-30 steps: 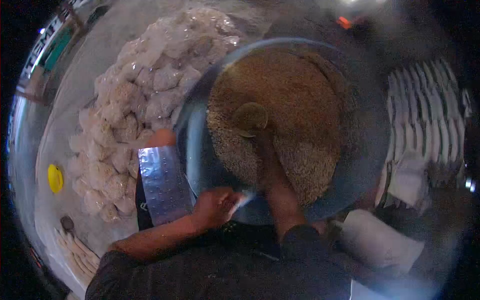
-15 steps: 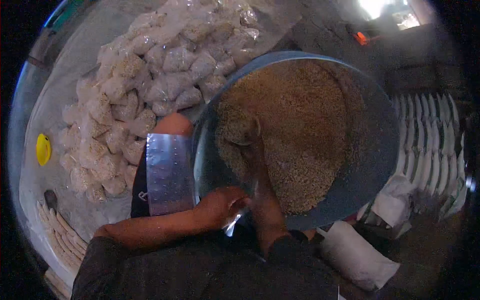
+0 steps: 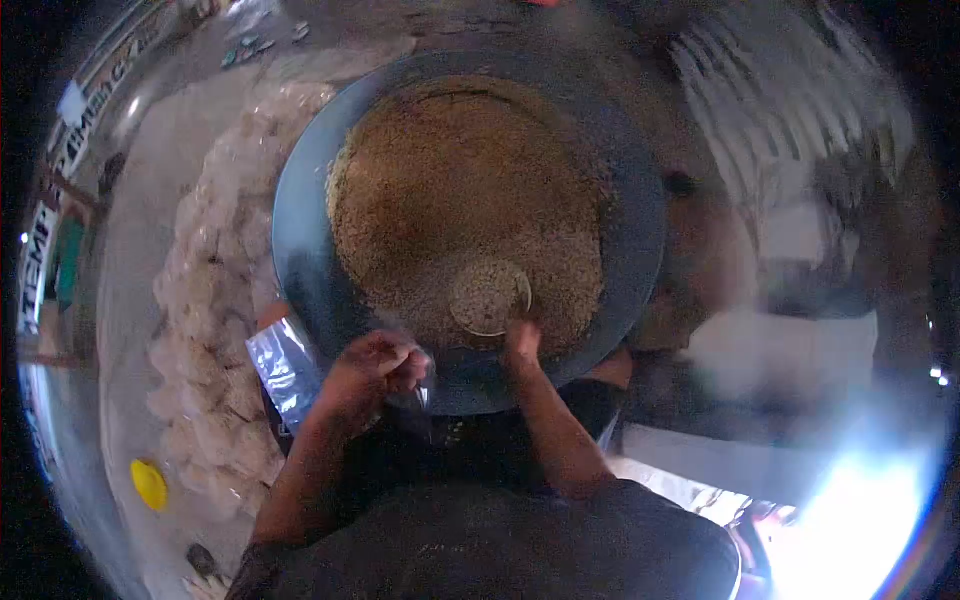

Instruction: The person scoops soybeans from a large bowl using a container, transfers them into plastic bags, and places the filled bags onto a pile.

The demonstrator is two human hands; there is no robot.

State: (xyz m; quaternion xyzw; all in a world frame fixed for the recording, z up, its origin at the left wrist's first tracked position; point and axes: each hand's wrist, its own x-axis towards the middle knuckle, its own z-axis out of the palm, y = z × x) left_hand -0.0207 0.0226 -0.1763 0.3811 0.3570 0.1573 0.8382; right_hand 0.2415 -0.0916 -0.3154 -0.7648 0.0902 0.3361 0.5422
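A large blue-grey basin holds a heap of brownish grain-like bits. My right hand is closed on the rim of a round bowl, which is full of the paler bits and sits low over the near side of the heap. Over the basin's near left edge, my left hand is closed with its fingers pinched together on a clear plastic bag. The bag is thin and partly hidden by the fingers. Beside that forearm, a stack of flat clear bags lies on my left thigh.
Many filled clear bags are piled on the floor at left. A yellow object lies beyond them. Rows of long white packs, blurred, stand at upper right. Bright light glares at lower right.
The view has turned, so the basin appears further left and higher. The bowl has come from the heap's left side to its near side, now full and facing up. My left hand still pinches the bag.
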